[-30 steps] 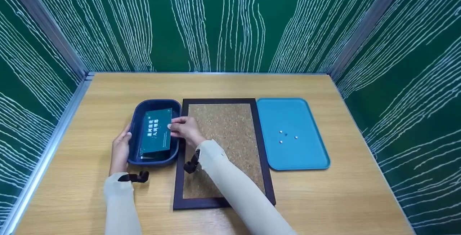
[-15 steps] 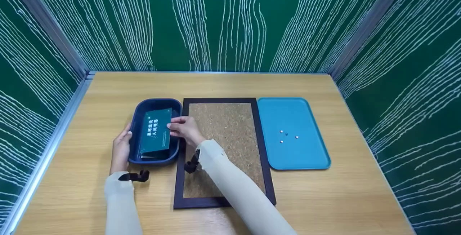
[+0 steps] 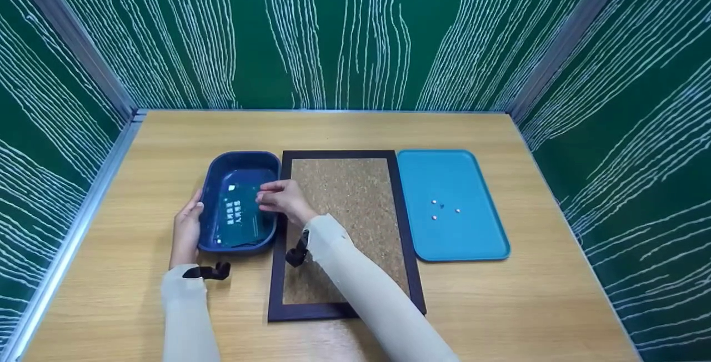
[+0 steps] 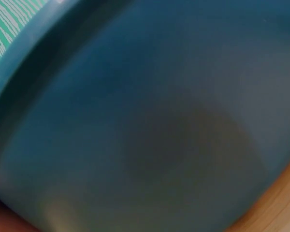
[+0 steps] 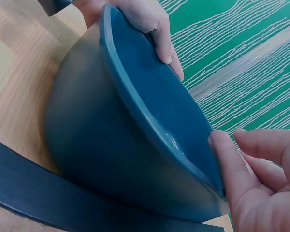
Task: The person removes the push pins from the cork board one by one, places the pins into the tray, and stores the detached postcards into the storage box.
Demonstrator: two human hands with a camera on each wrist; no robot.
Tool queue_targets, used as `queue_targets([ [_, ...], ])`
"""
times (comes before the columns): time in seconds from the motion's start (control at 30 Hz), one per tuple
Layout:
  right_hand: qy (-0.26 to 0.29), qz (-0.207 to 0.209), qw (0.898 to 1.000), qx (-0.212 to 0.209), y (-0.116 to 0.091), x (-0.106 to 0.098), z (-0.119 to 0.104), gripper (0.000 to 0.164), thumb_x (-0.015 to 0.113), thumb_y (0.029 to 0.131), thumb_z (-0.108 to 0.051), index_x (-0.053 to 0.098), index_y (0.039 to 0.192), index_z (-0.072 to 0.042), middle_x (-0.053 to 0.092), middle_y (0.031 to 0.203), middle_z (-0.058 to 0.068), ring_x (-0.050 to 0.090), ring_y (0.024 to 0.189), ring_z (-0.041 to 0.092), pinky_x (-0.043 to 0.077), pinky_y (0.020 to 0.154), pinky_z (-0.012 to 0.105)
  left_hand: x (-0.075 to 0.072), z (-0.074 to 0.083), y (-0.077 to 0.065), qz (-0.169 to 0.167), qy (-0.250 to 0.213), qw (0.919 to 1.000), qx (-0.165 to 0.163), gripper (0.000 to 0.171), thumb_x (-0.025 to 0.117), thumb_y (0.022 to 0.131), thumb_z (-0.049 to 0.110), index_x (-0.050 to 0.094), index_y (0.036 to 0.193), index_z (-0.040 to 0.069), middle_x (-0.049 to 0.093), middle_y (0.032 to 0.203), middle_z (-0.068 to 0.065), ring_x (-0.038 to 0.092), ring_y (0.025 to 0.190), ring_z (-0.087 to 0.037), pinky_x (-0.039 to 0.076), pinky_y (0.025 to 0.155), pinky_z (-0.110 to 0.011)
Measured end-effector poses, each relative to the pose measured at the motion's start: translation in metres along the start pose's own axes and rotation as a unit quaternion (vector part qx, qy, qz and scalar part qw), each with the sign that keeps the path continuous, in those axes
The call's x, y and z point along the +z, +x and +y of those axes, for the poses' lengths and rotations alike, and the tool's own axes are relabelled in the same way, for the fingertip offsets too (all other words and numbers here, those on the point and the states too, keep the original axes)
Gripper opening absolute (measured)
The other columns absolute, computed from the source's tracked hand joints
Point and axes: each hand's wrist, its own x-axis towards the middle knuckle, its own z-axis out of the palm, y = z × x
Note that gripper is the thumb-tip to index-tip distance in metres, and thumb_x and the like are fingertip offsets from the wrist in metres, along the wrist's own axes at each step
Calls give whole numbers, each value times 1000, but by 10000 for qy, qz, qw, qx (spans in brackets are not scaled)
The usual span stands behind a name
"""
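A dark green card with white characters (image 3: 239,220) lies inside a dark blue plastic basin (image 3: 244,156) at the left of the table. My left hand (image 3: 187,231) grips the basin's left side; the right wrist view shows its thumb over the rim. My right hand (image 3: 284,200) is at the basin's right rim, thumb and fingertips slightly apart in the right wrist view, nothing between them. The basin's outer wall (image 4: 183,72) fills most of the left wrist view.
A cork board (image 3: 344,206) with a dark frame lies right of the basin, under my right forearm. Beyond it is a light blue tray (image 3: 444,173) holding several tiny pieces, one of them a pale bead-like piece (image 3: 457,210). Green walls with white lines stand round the table.
The card, pinched by my right hand before, has been let go and has dropped lower into the basin. My left hand has stayed in place.
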Motion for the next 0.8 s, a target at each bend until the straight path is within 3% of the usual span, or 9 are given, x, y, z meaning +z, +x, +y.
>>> queue_targets([
  [0.3,-38,-90,9999,-107,-3,-4,1,30,65,87,5,62,116,13,73,90,15,70,73,15,60,73,29,1,-1,0,-12,-137,9999,-51,47,26,106,22,22,153,24,8,161,10,-3,149,-9,0,123,-31],
  [0.8,80,-116,9998,-145,-6,-12,-5,21,56,95,-1,65,112,7,71,86,11,70,72,14,60,74,28,0,9,-4,-71,715,9973,130,48,22,106,20,19,153,22,4,162,4,-3,150,-17,1,123,-39],
])
